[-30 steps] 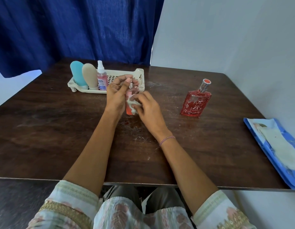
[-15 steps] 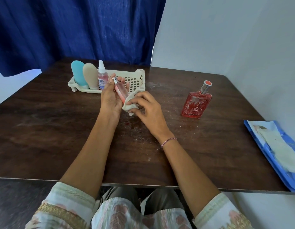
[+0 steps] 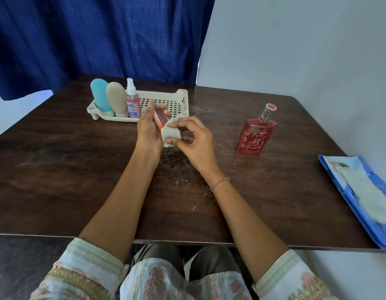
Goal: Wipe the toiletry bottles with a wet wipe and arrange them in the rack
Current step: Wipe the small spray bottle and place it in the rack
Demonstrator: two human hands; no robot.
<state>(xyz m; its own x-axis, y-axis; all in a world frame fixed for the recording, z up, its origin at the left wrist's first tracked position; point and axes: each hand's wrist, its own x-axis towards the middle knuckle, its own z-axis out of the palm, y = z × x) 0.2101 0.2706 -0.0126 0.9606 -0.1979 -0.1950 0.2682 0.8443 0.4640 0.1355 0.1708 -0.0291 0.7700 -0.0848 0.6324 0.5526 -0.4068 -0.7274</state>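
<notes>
Left hand (image 3: 147,131) clamped on slim pink bottle (image 3: 160,118), tilted toward 11 o'clock, above table (image 3: 79,180) just short of rack (image 3: 166,100); right hand (image 3: 193,139) pinching wet wipe (image 3: 171,133) against bottle's lower end; red perfume bottle (image 3: 255,133) upright at 3 o'clock.

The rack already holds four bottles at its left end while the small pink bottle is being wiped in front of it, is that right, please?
Not quite: the head view shows three bottles in the rack, not four: a blue bottle, a beige bottle and a spray bottle. The rest holds: the left hand grips the small pink bottle while the right hand wipes it.
</notes>
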